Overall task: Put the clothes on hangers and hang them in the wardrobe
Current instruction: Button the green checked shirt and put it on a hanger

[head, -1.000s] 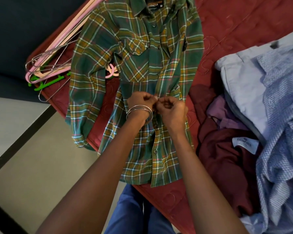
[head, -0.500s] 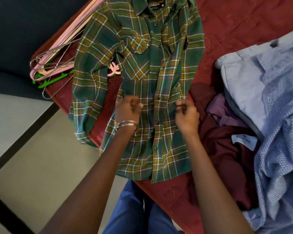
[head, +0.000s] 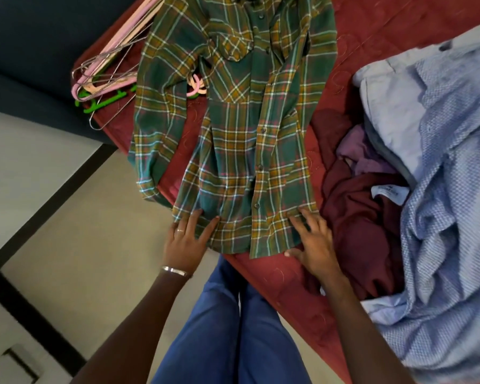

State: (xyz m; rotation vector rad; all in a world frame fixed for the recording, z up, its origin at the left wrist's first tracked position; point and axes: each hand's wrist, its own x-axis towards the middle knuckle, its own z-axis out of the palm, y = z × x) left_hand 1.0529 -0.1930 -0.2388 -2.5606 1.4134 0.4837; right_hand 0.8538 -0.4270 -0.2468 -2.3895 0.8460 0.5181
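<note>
While plaid shirt [head: 241, 128] lay flat, buttoned, at near corner of bed [head: 377, 29], hem over near edge, I judged task barely begun: no hanger visibly in it, wardrobe out of view. Left hand [head: 185, 241] and right hand [head: 312, 245] spread flat, fingers straight, pressing hem corners, clamping nothing. Hanger pile [head: 106, 76] at far-left edge, partly under sleeve. Maroon garment [head: 363, 225] and blue shirts [head: 449, 167] heaped right, unhung. Versus half-second earlier: I'd slid hands from mid-placket fists down to hem.
</note>
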